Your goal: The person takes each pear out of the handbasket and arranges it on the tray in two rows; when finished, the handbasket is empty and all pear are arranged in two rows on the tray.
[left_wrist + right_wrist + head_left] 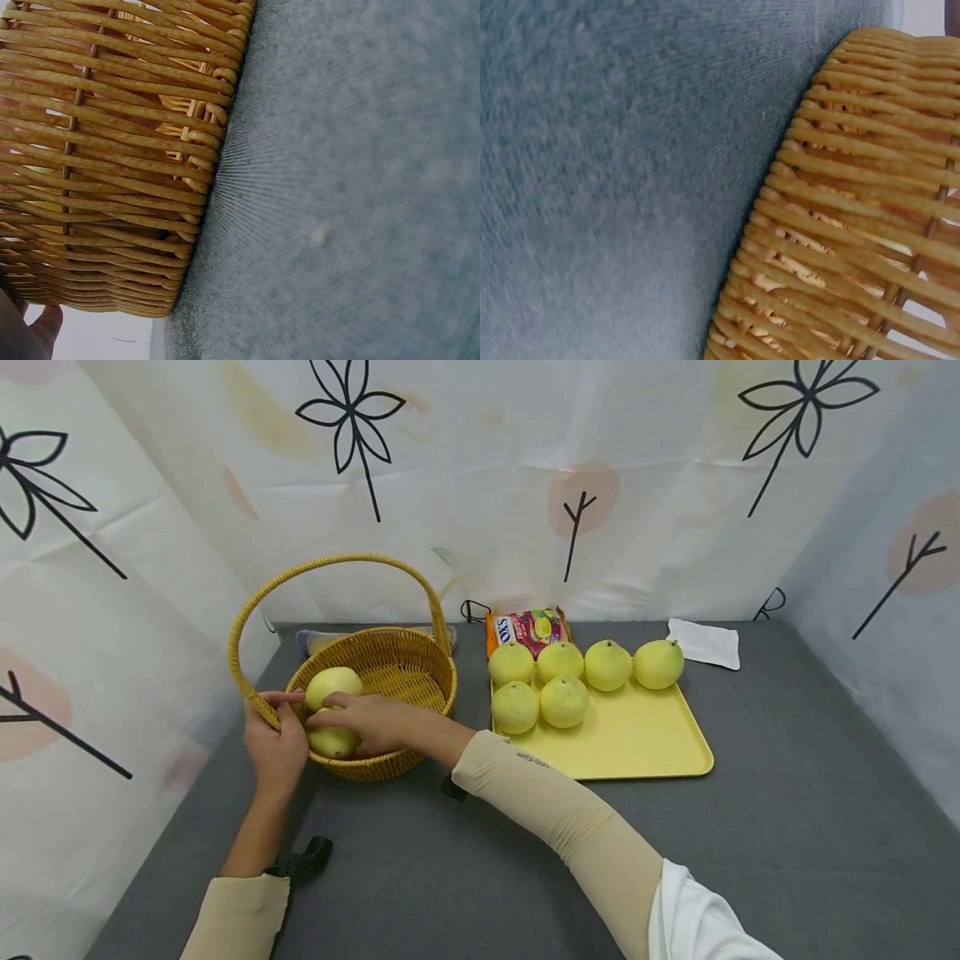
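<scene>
A woven wicker basket with a tall arched handle stands on the left of the grey table. Two round yellow-green fruits lie at its left side: a farther fruit and a nearer fruit. My left hand grips the basket's left rim by the foot of the handle. Reaching inside, my right hand holds the nearer fruit, its fingers curled over the top. Both wrist views mostly show the wicker wall; a fingertip shows at the left wrist view's lower edge.
Right of the basket, a yellow tray carries several similar fruits in two rows. Behind the tray lie a colourful snack packet and a folded white cloth. Another packet is partly hidden behind the basket. Patterned curtains enclose the table.
</scene>
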Demonstrator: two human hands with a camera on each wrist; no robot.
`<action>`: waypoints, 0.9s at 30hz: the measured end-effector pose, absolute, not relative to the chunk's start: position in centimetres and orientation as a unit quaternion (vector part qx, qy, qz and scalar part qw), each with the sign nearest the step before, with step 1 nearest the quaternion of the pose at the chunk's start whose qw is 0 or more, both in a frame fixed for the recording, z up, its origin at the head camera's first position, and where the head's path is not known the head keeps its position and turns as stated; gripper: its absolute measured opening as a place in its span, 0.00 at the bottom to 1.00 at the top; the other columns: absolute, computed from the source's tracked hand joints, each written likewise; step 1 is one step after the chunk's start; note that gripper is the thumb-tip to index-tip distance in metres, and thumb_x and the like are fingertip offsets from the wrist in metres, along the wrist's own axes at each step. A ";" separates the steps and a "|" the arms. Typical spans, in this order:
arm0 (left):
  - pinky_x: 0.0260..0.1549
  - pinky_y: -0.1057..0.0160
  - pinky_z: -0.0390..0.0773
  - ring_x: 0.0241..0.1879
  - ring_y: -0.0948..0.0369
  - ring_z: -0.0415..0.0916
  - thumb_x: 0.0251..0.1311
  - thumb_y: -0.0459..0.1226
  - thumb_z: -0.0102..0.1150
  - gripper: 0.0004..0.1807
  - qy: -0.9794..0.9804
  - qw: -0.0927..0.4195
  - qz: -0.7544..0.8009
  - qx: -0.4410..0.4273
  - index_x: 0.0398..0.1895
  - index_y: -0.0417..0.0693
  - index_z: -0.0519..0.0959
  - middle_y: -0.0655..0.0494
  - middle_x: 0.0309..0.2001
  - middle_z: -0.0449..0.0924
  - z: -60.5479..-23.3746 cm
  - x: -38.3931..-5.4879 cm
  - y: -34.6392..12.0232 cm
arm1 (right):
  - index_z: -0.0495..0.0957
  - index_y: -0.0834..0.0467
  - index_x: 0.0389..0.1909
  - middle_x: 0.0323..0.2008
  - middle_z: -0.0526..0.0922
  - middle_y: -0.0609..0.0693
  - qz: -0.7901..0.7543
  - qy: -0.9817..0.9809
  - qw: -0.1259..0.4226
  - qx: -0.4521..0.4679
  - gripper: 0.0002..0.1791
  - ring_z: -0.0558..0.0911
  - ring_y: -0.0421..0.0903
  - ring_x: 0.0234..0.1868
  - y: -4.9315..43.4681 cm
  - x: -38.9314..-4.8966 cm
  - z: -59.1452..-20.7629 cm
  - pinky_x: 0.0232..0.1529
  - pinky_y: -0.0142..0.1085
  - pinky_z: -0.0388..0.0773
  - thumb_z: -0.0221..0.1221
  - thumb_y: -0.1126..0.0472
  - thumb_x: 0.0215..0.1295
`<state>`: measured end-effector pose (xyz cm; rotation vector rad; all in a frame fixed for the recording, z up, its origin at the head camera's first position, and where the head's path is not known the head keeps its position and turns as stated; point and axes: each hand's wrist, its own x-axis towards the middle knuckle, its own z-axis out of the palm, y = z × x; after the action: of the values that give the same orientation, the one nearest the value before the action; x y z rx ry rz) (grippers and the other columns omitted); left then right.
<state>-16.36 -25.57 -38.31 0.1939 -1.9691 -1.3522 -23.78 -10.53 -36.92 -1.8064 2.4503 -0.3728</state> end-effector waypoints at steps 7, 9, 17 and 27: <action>0.38 0.72 0.72 0.49 0.57 0.81 0.74 0.29 0.41 0.12 -0.765 0.357 -0.531 0.077 0.50 0.25 0.68 0.34 0.43 0.80 -38.5 -16.5 -25.7 | 0.68 0.48 0.72 0.66 0.66 0.51 -0.143 0.792 0.053 -0.591 0.39 0.71 0.43 0.59 -10.3 -24.2 -37.0 0.58 0.30 0.67 0.71 0.58 0.60; 0.41 0.71 0.73 0.51 0.53 0.80 0.75 0.29 0.41 0.12 -0.765 0.355 -0.532 0.078 0.51 0.25 0.68 0.35 0.43 0.80 -38.6 -16.6 -25.8 | 0.68 0.48 0.72 0.66 0.66 0.51 -0.145 0.792 0.057 -0.591 0.39 0.71 0.43 0.59 -10.3 -24.3 -37.0 0.58 0.30 0.67 0.71 0.58 0.60; 0.44 0.69 0.74 0.51 0.56 0.81 0.75 0.29 0.41 0.12 -0.764 0.358 -0.531 0.079 0.50 0.26 0.69 0.37 0.43 0.81 -39.9 -17.4 -26.7 | 0.68 0.49 0.72 0.64 0.67 0.53 -0.151 0.798 0.075 -0.579 0.39 0.71 0.43 0.57 -9.8 -24.5 -36.8 0.55 0.31 0.69 0.72 0.57 0.59; 0.36 0.70 0.69 0.49 0.62 0.81 0.74 0.28 0.41 0.12 -0.761 0.367 -0.531 0.063 0.49 0.23 0.69 0.34 0.42 0.80 -37.8 -16.0 -25.2 | 0.67 0.48 0.73 0.65 0.65 0.53 -0.179 0.806 0.084 -0.558 0.40 0.72 0.43 0.55 -8.1 -25.0 -36.1 0.53 0.32 0.70 0.70 0.58 0.60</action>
<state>-16.04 -25.17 -37.82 0.1610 -1.9557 -1.3655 -24.99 -8.10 -36.11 -1.6660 2.4041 -0.5350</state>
